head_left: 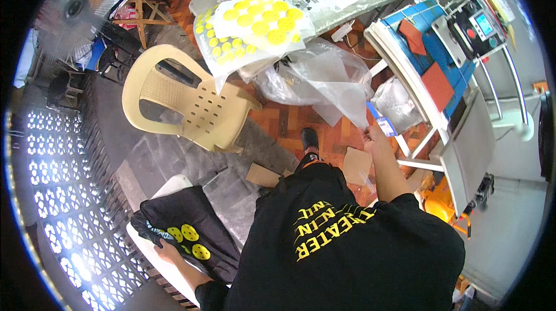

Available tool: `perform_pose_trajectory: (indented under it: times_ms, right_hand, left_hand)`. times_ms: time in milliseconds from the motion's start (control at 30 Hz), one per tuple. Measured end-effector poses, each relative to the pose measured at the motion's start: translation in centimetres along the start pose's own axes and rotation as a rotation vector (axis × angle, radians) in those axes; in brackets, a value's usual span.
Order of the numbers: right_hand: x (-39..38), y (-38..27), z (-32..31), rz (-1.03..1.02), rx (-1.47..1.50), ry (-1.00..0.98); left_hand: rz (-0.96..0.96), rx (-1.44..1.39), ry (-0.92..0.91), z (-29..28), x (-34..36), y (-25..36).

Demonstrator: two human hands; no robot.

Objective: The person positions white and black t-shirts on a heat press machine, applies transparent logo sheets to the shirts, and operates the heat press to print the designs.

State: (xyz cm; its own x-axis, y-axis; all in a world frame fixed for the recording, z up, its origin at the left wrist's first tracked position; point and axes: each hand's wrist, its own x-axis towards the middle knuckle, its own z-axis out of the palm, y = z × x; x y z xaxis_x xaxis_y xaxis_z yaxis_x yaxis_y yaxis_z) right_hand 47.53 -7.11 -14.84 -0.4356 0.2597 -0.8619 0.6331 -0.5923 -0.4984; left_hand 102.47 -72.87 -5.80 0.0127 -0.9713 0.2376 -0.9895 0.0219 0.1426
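At the lower left, my left hand is closed on the edge of a black T-shirt with yellow round prints. The shirt lies folded over a white surface. My right hand, out to the right, pinches the lower corner of a translucent plastic sheet. That sheet stretches up toward a crumpled clear plastic bag under the table's edge. Its fingertips are small in view, but the plastic runs right into them.
A beige plastic chair stands left of centre. Printed sheets with yellow circles overhang the long table. On the right, a heat press sits on a blue-topped stand. Cardboard pieces lie by my feet; a fan is at upper left.
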Motion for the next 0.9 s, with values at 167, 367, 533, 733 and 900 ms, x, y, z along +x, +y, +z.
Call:
perform_pose_trajectory:
  times_ms: [167, 367, 533, 733, 900]
  right_hand:
    - [14.4, -2.7, 5.4, -0.564, -0.925, -0.301]
    - [8.3, 0.4, 24.4, -0.139, -1.331, -0.422]
    - [-6.1, -4.0, 24.5, -1.392, -1.826, -0.814]
    - [-11.4, -2.7, 10.0, -1.099, -2.015, -1.808]
    - [-10.0, -10.6, -6.8, -0.775, -1.701, -1.093]
  left_hand:
    - [-0.005, -0.140, -0.105, -5.3, -11.9, 13.2]
    - [0.282, -0.346, -0.693, -16.1, -22.9, 31.5]
    - [0.348, -0.817, -1.512, -23.0, -29.8, 38.1]
    - [0.682, -1.021, -1.710, -20.6, -29.4, 38.7]
    - [1.114, -0.787, -1.339, -19.6, -30.9, 43.2]
